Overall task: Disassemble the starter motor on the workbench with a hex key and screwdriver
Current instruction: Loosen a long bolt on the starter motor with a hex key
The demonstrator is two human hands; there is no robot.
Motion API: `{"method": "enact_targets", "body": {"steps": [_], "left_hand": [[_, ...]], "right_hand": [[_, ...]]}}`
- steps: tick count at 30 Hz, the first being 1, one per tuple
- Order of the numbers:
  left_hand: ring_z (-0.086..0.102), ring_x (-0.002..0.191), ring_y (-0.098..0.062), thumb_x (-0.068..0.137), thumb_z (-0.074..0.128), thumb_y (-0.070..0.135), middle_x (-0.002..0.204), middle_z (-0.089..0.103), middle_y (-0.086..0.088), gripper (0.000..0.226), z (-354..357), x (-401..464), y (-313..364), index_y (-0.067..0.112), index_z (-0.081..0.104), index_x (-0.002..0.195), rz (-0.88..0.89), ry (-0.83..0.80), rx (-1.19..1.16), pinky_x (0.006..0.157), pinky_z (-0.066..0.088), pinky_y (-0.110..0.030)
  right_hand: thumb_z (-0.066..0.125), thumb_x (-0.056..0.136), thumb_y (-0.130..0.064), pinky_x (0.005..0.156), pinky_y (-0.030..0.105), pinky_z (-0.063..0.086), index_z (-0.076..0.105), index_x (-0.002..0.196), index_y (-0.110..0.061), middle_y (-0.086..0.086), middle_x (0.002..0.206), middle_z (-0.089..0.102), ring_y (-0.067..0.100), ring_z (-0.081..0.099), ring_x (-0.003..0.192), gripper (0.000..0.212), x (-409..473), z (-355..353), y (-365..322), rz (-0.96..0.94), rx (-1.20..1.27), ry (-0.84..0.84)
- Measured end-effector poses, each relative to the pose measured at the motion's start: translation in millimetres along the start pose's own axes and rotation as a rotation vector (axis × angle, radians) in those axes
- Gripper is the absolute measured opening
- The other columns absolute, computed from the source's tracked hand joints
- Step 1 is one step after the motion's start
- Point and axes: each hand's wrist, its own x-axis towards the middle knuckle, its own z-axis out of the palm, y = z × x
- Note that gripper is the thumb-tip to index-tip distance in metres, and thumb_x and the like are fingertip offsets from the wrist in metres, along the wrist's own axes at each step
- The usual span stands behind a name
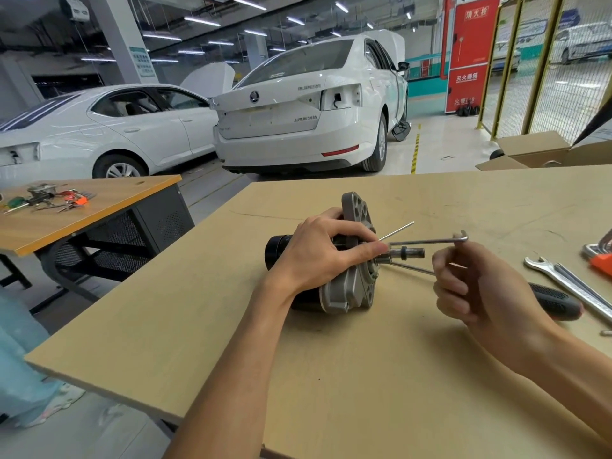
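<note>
The starter motor [346, 293] lies on its side on the wooden workbench [381, 376], black body to the left, grey flanged housing and shaft pointing right. My left hand [318, 250] presses down on its top, fingers wrapped over the housing. My right hand [463, 283] pinches a thin long metal rod [410, 267] that runs into the housing face below the shaft. An L-shaped hex key [430, 240] sticks out of the housing just above the shaft, its bent end to the right. Another thin rod [396, 230] projects up and right.
A black-handled screwdriver [556, 301] lies behind my right hand. Open-end wrenches [569, 286] and an orange hex key set [601, 260] lie at the right edge. An open cardboard box [543, 154] stands behind the bench. A second table with tools [59, 200] stands left; white cars beyond.
</note>
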Motion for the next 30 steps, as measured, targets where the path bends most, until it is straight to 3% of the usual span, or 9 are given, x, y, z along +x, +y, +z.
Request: {"method": "enact_targets", "body": {"steps": [6,17,22,26,30], "left_hand": [[0.062,0.096,-0.009,0.082,0.077,0.043,0.098,0.063,0.009,0.003,0,1,-1,0.041,0.076,0.084,0.015,0.005,-0.005,0.087,0.052,-0.043],[0.062,0.095,-0.009,0.081,0.078,0.041,0.097,0.062,0.01,0.005,0,1,0,0.038,0.076,0.084,0.011,0.0,0.0,0.087,0.052,-0.043],[0.062,0.096,-0.01,0.08,0.078,0.041,0.098,0.063,0.008,0.004,-1,0,1,0.041,0.074,0.082,0.013,-0.007,-0.004,0.088,0.052,-0.042],[0.061,0.096,-0.01,0.079,0.078,0.042,0.098,0.063,0.009,0.005,-1,0,2,0.043,0.074,0.08,0.013,-0.009,-0.011,0.087,0.052,-0.04],[0.061,0.096,-0.009,0.079,0.079,0.042,0.097,0.062,0.011,0.006,-1,0,1,0.044,0.073,0.079,0.009,-0.011,-0.008,0.086,0.053,-0.04]], "right_hand": [[0.033,0.104,-0.043,0.032,0.016,0.02,0.058,0.057,-0.013,-0.001,0.049,0.029,0.011,0.026,0.035,0.061,3,1,2,0.002,0.042,-0.043],[0.032,0.102,-0.046,0.032,0.019,0.019,0.056,0.055,-0.008,0.0,0.048,0.027,0.011,0.024,0.034,0.065,1,2,-2,0.034,0.127,-0.096],[0.036,0.099,-0.052,0.041,0.024,0.012,0.055,0.052,-0.008,0.002,0.048,0.027,0.013,0.024,0.035,0.067,-4,3,-6,0.002,0.13,-0.133],[0.037,0.097,-0.046,0.043,0.027,0.01,0.055,0.052,-0.007,0.002,0.049,0.026,0.013,0.023,0.035,0.061,-6,2,-10,-0.029,0.145,-0.142],[0.045,0.082,-0.038,0.039,0.024,0.014,0.056,0.059,-0.006,0.002,0.051,0.027,0.013,0.024,0.035,0.041,-8,2,-11,-0.066,0.147,-0.157]]}}
